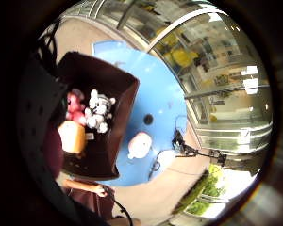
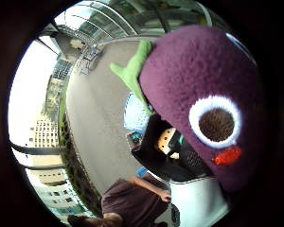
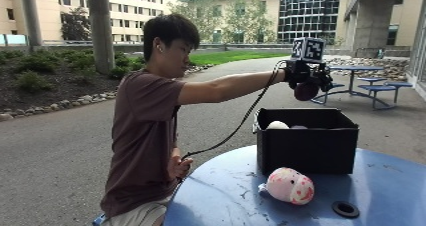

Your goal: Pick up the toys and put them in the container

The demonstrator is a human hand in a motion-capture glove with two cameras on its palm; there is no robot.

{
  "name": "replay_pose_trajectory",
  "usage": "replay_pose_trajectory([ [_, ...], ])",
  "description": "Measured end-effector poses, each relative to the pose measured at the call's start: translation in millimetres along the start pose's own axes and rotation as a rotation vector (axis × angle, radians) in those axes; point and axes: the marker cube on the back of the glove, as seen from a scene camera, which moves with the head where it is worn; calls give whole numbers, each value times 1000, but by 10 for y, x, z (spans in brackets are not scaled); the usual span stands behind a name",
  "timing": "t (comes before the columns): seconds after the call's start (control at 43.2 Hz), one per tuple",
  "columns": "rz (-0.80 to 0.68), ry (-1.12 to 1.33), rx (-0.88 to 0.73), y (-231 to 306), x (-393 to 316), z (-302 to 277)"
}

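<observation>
**Holding a plush eggplant above the bin**

Reaching out from the left of the outside view, the person's arm ends in the black-gloved right hand point(image 3: 307, 77), whose grip is closed round a soft purple plush eggplant toy with a green stem point(image 3: 306, 91), held in the air directly above the open black plastic container point(image 3: 306, 148). In the thumb-side palm view the eggplant's fuzzy fabric sits close against the palm. It looks light, squashy and unbreakable, so a drop into the box should do no harm; the round body is the natural place to hold it.

Inside the container lie a pink plush, a white-and-grey plush and a tan one. Further right, a pink-and-white spotted round plush toy point(image 3: 290, 185) rests on the round blue desk point(image 3: 373, 181), just in front of the container. This smooth desk stands outdoors on paving.
</observation>
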Motion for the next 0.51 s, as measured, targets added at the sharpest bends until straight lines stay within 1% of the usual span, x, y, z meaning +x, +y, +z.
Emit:
replay_pose_trajectory([
  [0.046, -9, 2, -87, -65, -121, 60],
  [0.093, -17, 2, -123, -104, -197, 90],
  [0.278, -34, -10, -84, 23, -38, 82],
  [0.509, 0, 5, -62, 371, 370, 32],
])
